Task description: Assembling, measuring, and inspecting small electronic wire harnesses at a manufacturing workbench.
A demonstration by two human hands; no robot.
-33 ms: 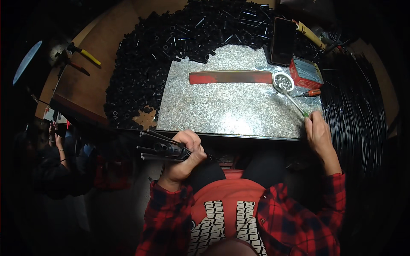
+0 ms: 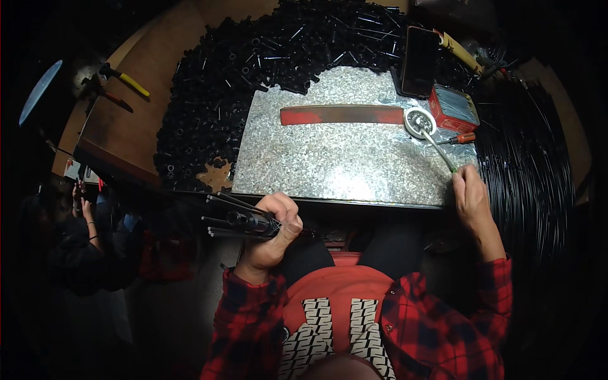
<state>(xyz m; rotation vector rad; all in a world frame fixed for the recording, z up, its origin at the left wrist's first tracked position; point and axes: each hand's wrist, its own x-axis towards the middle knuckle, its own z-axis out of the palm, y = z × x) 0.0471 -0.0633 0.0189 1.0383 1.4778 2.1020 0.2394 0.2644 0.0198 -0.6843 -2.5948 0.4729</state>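
Note:
My left hand (image 2: pixel 273 229), below the slab's front edge, is closed around a bundle of thin dark rods with a black plastic hub (image 2: pixel 239 219), like part of an umbrella frame. The rod ends stick out to the left. In my right hand (image 2: pixel 470 197), fingers pinched, is a slim metal tool with a green end (image 2: pixel 437 148). Its tip reaches into a small round white dish (image 2: pixel 408 127) holding tiny shiny pieces too small to name. The dish sits on a speckled grey slab (image 2: pixel 329 158), against the right end of a red bar (image 2: pixel 342 114).
A heap of black plastic parts (image 2: pixel 215 101) surrounds the slab's left and back. Right of the dish are a red box (image 2: pixel 453 118), an orange-handled screwdriver (image 2: pixel 465 137) and long black rods (image 2: pixel 525 171). A phone (image 2: pixel 419 63) stands behind. Yellow-handled pliers (image 2: pixel 133 83) lie left; another person's hands (image 2: pixel 87 206) are farther left.
The tool's tip has shifted a little to the right within the white dish. My left hand and its bundle have barely moved.

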